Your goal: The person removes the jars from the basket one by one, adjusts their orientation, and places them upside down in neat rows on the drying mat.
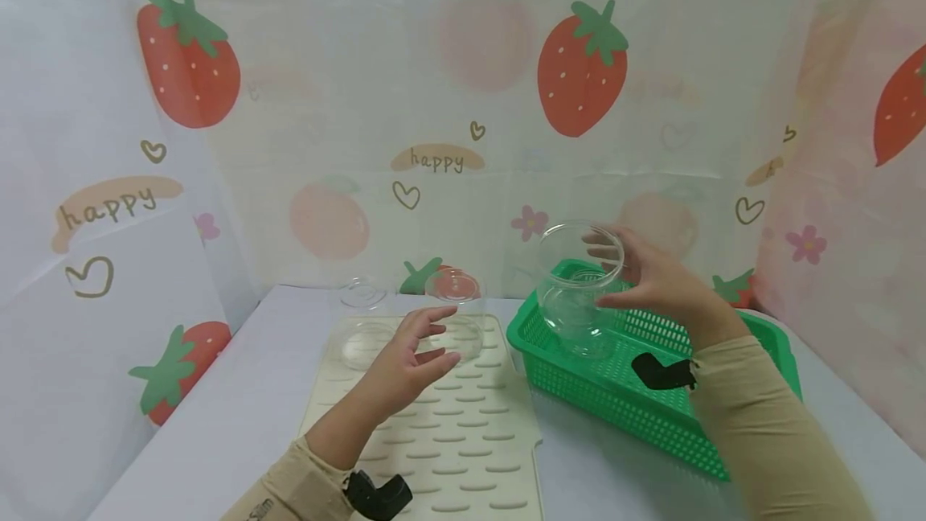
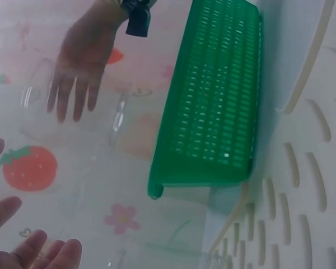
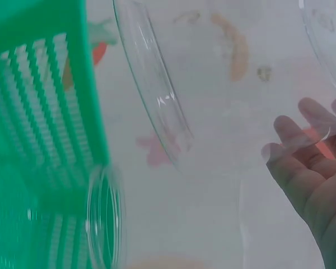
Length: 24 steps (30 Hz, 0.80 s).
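My right hand [image 1: 616, 273] grips a clear glass [image 1: 579, 260] by its side and holds it tilted in the air above the green basket [image 1: 651, 408]. A second clear glass [image 1: 579, 328] stands in the basket just under it. My left hand [image 1: 437, 336] hovers open over the cream drying mat [image 1: 463, 441], holding nothing, close to two clear glasses [image 1: 456, 312] [image 1: 364, 322] on the mat's far end. In the left wrist view the right hand [image 2: 78, 73] shows through the held glass [image 2: 73, 117]. In the right wrist view the glass rim [image 3: 157, 95] fills the frame beside my fingers [image 3: 308, 162].
The green basket [image 2: 213, 95] sits to the right of the mat [image 2: 308, 168] on a white table [image 1: 217, 424]. Strawberry-print cloth walls [image 1: 463, 103] close off the back and both sides. A black wrist strap [image 1: 661, 372] hangs over the basket.
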Tool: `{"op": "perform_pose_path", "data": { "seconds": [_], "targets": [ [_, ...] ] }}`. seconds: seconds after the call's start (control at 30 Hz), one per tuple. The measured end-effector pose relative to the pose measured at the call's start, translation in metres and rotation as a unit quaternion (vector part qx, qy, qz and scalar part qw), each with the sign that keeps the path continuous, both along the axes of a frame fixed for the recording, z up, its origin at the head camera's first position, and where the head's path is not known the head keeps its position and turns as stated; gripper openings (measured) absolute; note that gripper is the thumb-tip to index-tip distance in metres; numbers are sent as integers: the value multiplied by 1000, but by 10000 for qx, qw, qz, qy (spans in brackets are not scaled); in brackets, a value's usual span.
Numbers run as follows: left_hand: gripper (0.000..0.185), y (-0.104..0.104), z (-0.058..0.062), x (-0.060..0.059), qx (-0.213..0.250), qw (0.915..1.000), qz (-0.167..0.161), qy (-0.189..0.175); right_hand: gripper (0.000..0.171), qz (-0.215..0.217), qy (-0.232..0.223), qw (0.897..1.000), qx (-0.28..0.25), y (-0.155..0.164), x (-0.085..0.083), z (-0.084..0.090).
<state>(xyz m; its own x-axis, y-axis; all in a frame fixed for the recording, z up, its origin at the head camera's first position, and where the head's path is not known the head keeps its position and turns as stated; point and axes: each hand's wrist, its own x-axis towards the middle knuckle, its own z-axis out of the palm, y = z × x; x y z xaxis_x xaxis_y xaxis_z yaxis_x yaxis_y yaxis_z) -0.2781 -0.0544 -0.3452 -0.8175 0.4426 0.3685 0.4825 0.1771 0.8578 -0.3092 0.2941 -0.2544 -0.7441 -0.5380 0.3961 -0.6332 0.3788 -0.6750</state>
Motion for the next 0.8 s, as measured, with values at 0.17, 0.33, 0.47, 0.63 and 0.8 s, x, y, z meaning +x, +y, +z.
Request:
{"op": "perform_pose_path", "data": {
  "seconds": [0.17, 0.33, 0.47, 0.63, 0.8],
  "targets": [
    [56, -4, 1, 1, -24, 10000, 49, -30, 88, 237, -48, 9995, -207, -24, -1, -1],
    [58, -10, 1, 4, 5, 9999, 90, -51, 88, 673, -147, 9955, -656, -47, -1, -7],
    [59, -14, 1, 7, 23, 9999, 132, -59, 88, 1052, -297, 9899, -901, -64, -2, -14],
    [61, -20, 1, 10, -22, 9996, 224, -161, 89, 1462, -485, 9811, -1173, -84, -1, -24],
    [64, -25, -3, 9, 28, 9997, 188, -131, 89, 1632, -688, 9749, -1353, -100, 2, -32]
  ]
}}
